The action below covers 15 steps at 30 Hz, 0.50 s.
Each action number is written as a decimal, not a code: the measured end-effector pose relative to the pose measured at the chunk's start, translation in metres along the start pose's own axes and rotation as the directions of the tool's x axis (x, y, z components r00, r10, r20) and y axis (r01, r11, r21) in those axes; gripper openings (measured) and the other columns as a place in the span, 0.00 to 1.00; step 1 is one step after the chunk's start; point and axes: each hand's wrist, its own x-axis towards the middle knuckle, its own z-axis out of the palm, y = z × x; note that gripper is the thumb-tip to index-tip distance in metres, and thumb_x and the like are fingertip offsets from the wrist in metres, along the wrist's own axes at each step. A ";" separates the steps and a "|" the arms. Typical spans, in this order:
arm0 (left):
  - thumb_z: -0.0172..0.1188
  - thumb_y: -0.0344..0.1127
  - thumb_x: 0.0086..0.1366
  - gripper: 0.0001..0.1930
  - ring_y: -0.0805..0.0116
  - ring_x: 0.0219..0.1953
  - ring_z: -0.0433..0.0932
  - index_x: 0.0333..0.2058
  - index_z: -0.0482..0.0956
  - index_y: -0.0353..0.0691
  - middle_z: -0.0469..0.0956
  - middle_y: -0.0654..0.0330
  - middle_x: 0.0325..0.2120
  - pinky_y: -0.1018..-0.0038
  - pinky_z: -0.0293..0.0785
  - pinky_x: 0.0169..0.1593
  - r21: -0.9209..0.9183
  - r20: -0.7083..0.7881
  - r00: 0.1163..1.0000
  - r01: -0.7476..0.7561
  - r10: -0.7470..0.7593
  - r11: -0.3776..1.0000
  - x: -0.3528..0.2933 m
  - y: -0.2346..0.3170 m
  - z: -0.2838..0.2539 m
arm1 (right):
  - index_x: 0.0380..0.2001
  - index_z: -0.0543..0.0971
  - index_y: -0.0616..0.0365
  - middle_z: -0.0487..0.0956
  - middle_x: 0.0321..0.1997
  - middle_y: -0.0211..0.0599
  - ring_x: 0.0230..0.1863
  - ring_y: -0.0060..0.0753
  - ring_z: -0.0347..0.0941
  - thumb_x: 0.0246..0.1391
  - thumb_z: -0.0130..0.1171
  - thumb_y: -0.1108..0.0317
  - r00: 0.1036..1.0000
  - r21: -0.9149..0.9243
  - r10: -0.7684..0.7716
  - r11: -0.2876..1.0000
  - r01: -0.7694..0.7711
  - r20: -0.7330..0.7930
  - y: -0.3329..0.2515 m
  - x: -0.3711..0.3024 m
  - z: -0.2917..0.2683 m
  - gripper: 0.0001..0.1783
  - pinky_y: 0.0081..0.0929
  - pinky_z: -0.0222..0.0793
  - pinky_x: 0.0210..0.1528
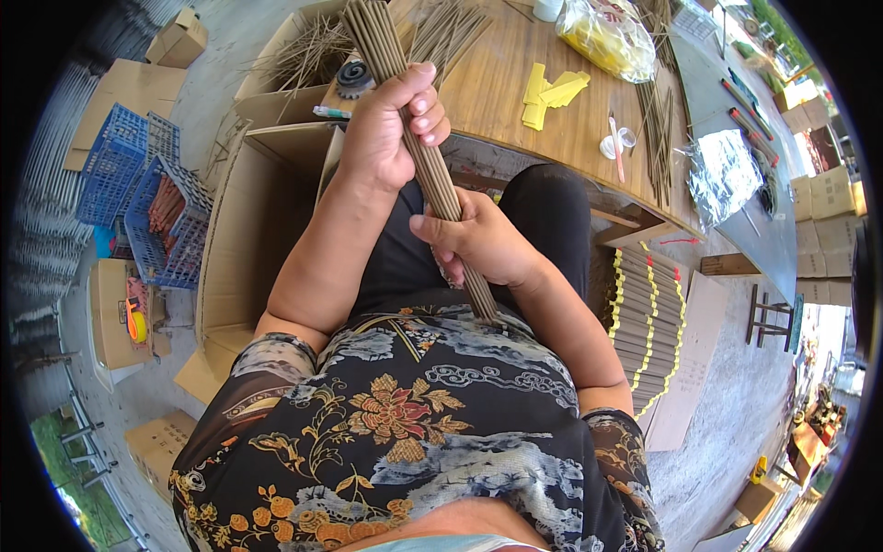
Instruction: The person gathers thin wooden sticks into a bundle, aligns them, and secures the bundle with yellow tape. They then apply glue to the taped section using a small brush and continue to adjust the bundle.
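A thick bundle of thin brown incense sticks (pixel 440 187) slants across my lap, its upper end above the table edge and its lower end by my shirt. My left hand (pixel 391 124) wraps round the upper part. Lower down, my right hand (pixel 483 237) is closed round the same bundle, thumb across the front. Behind the bundle's top, more loose brown sticks (pixel 451 37) lie on the wooden table (pixel 501 101). A dark tape roll (pixel 353 80) sits beside my left hand.
Yellow paper strips (pixel 552 94) and a plastic bag (pixel 607 39) lie on the table. An open cardboard box (pixel 262 212) stands at my left, near blue crates (pixel 170 221). Bundles wrapped with yellow bands (pixel 647 327) lie at my right. Crumpled clear plastic (pixel 725 175) rests on a grey surface.
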 end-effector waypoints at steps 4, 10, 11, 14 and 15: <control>0.56 0.37 0.58 0.10 0.81 0.12 0.61 0.21 0.67 0.43 0.64 0.70 0.11 0.83 0.58 0.16 0.240 -0.219 0.970 -0.054 0.108 0.969 -0.006 -0.008 0.011 | 0.23 0.66 0.58 0.68 0.14 0.27 0.11 0.18 0.64 0.49 0.58 0.63 0.840 -0.672 -0.481 0.711 0.207 -0.251 0.022 0.015 0.003 0.13 0.16 0.60 0.11; 0.53 0.35 0.60 0.10 0.81 0.12 0.61 0.20 0.68 0.43 0.64 0.70 0.11 0.83 0.58 0.16 -0.123 0.199 0.980 0.028 -0.003 0.992 0.001 0.004 -0.006 | 0.24 0.66 0.59 0.67 0.14 0.27 0.10 0.17 0.63 0.49 0.58 0.66 0.997 0.061 0.009 0.998 -0.014 0.081 0.002 0.002 -0.003 0.12 0.15 0.60 0.11; 0.54 0.35 0.60 0.10 0.81 0.12 0.62 0.20 0.68 0.44 0.64 0.70 0.11 0.82 0.58 0.16 -0.067 0.123 0.992 0.011 -0.002 0.998 0.002 0.002 -0.005 | 0.24 0.66 0.58 0.67 0.14 0.27 0.10 0.17 0.63 0.49 0.58 0.65 0.999 0.033 0.000 0.999 -0.002 0.049 0.002 0.002 -0.002 0.13 0.15 0.60 0.11; 0.55 0.35 0.59 0.09 0.80 0.12 0.62 0.21 0.68 0.44 0.63 0.70 0.11 0.82 0.58 0.16 0.263 -0.230 0.962 -0.083 0.146 0.961 -0.004 -0.006 0.006 | 0.23 0.65 0.57 0.66 0.14 0.27 0.10 0.16 0.62 0.49 0.58 0.65 0.970 -0.310 -0.157 0.946 0.094 -0.186 0.016 0.011 0.002 0.13 0.15 0.59 0.11; 0.56 0.34 0.57 0.11 0.79 0.12 0.61 0.18 0.67 0.45 0.62 0.70 0.10 0.80 0.58 0.16 0.262 -0.289 0.944 -0.081 0.159 0.962 -0.005 -0.006 0.010 | 0.23 0.65 0.57 0.67 0.14 0.27 0.10 0.17 0.62 0.49 0.58 0.64 0.937 -0.451 -0.264 0.882 0.138 -0.229 0.021 0.014 0.002 0.13 0.15 0.59 0.11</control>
